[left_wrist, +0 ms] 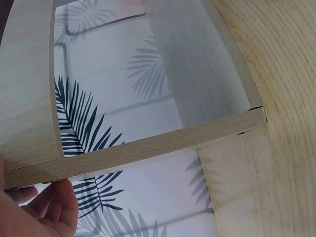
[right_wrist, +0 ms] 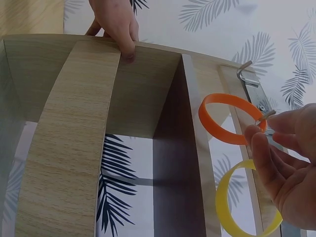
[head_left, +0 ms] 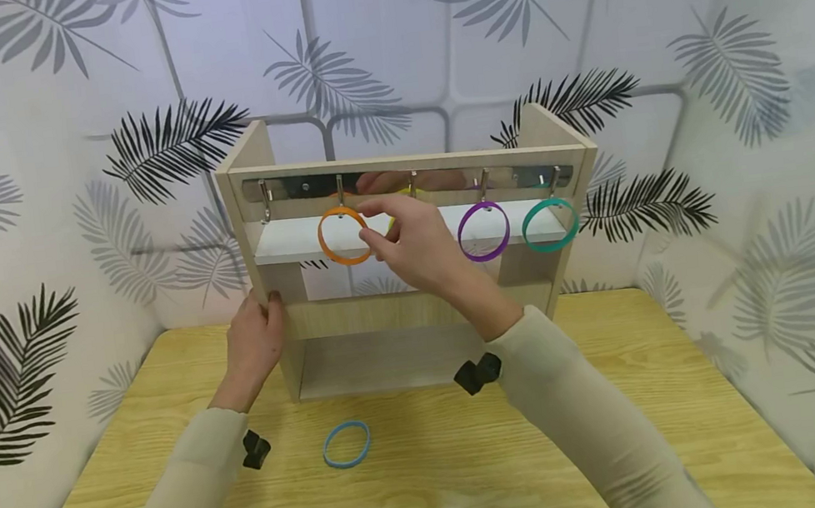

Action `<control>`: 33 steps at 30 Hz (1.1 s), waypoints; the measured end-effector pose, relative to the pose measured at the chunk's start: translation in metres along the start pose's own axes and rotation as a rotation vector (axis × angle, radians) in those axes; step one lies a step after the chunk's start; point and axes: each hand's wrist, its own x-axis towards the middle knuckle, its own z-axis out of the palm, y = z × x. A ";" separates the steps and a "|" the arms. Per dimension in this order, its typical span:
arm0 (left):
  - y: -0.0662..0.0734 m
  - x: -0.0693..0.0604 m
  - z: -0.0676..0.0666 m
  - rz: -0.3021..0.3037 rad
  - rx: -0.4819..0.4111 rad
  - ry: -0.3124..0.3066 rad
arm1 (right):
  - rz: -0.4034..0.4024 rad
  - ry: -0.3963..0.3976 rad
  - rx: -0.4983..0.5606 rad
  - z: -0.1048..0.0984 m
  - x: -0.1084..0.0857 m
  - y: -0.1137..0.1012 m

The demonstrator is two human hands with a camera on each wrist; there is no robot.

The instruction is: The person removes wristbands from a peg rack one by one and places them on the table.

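Note:
The left hand [head_left: 254, 338] grips the left side panel of a wooden shelf [head_left: 414, 308], its thumb on the panel's front. Beside the orange ring [head_left: 327, 250], the right hand [head_left: 413, 241] has thumb and index finger parted at the ring's right edge; the right wrist view shows the orange ring [right_wrist: 212, 126] on a hook, fingertips against it. A yellow ring [right_wrist: 223, 202] hangs on the adjacent hook, mostly behind the right hand in the head view. Farther right hang a purple ring [head_left: 463, 243] and a teal ring [head_left: 529, 236].
A light blue ring [head_left: 349, 464] lies on the wooden table [head_left: 420, 496] in front of the shelf. The leftmost hook [head_left: 265, 201] on the metal strip holds no ring. Leaf-patterned wall covering [head_left: 384, 47] stands behind and at both sides.

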 end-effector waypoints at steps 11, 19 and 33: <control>-0.001 0.001 0.000 0.009 0.000 0.002 | 0.015 -0.049 -0.047 0.003 0.002 -0.002; 0.000 0.000 -0.001 -0.009 -0.003 -0.018 | 0.049 -0.066 -0.043 0.006 0.004 0.001; -0.001 0.002 0.000 -0.013 -0.001 -0.010 | 0.047 -0.066 -0.038 0.008 0.002 0.001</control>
